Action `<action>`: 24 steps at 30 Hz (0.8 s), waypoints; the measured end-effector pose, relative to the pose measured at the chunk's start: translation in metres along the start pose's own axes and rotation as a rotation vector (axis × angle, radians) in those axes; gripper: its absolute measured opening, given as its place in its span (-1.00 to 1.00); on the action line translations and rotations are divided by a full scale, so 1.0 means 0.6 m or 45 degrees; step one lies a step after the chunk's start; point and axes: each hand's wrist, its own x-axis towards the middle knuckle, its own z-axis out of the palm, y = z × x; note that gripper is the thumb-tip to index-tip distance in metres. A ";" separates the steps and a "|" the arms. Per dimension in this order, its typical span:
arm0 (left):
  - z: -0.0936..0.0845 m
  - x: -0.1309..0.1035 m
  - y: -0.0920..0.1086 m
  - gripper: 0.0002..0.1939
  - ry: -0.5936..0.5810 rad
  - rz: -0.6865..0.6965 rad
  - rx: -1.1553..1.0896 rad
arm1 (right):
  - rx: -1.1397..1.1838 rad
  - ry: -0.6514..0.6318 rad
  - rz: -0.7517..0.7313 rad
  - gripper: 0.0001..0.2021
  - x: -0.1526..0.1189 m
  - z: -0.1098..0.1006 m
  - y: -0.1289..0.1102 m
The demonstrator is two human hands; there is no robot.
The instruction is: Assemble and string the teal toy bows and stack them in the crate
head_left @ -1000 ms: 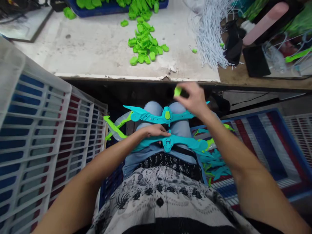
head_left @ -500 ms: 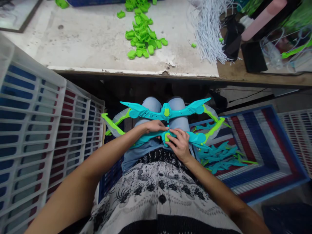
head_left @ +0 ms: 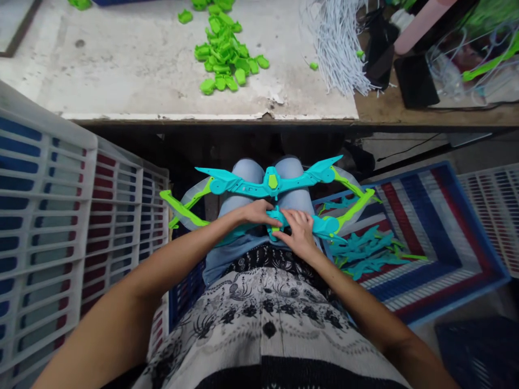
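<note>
At the left, a slatted white crate [head_left: 90, 162] is seen beside the lap, near the table [head_left: 121, 81]. Toward the middle of the table, green pieces [head_left: 223, 51] are heaped loosely, with a few lying apart. Across the jeans-covered thighs [head_left: 247, 168], two turquoise bow-shaped parts are laid roughly parallel: a far bow part [head_left: 298, 185] and a near bow part [head_left: 324, 226], with lime arms and translucent sheets visible about their ends. A lime insert [head_left: 273, 181] is seated at the centre of the far bow part. The near bow part is held at its centre by both hands. The left hand [head_left: 259, 212] is narrow, its fingers close together and pressed on the centre; a lime piece [head_left: 275, 229] is seen there, partly covered. The right hand [head_left: 299, 232] is curled over the same centre from the other side, its thumb placed by the lime piece and its fingertips near those of the left. Farther right, white cords [head_left: 338, 51] are bundled on the table, near a dark flat object [head_left: 416, 81]. Below, turquoise parts [head_left: 365, 251] are piled in a blue-rimmed striped basket [head_left: 430, 237].
</note>
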 end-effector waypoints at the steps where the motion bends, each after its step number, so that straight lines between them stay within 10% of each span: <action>1: 0.002 0.003 -0.003 -0.51 0.027 0.005 0.022 | -0.008 -0.016 0.013 -0.42 0.004 0.001 0.001; 9: 0.029 -0.046 0.024 -0.50 0.149 0.109 0.409 | -0.090 -0.263 -0.192 -0.45 0.013 -0.046 0.006; 16: 0.086 -0.101 0.032 -0.50 0.747 0.275 1.016 | 0.139 -0.445 -0.397 -0.64 0.074 -0.156 0.015; 24: 0.102 -0.087 -0.004 -0.43 0.796 0.319 0.944 | -0.237 0.454 0.138 -0.72 0.361 -0.270 0.090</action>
